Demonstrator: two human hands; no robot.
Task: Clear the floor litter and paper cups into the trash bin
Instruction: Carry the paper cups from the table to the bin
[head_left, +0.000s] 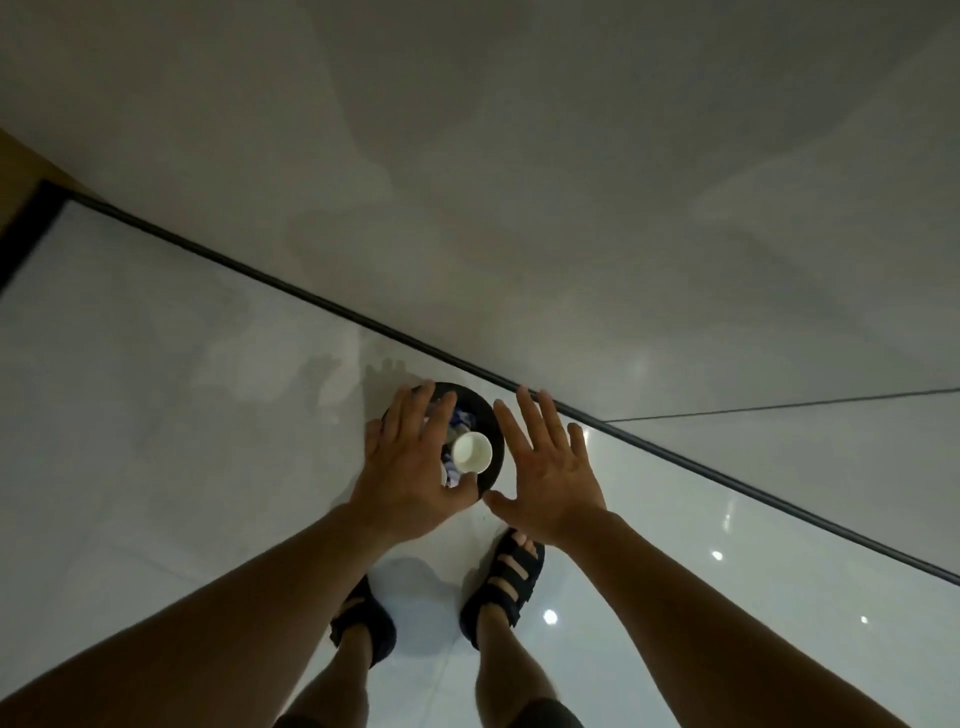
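Looking straight down, we see both our hands spread flat above a round black trash bin (494, 434) that stands on the glossy pale floor (156, 415), close to a dark strip (311, 296) at the foot of the wall (519, 182). Our left hand (410, 467) hangs over the bin's left half with its fingers straight and apart, gripping nothing. Our right hand (550, 478) is just beside the bin's right edge, its fingers likewise splayed and empty. A white paper cup (471, 453), mouth up, shows inside the bin's opening, next to our left thumb; we cannot tell whether it rests on anything. Crumpled blue-and-white litter (460, 418) lies in the bin beside it. Below, our feet wear black strapped sandals (506, 582).
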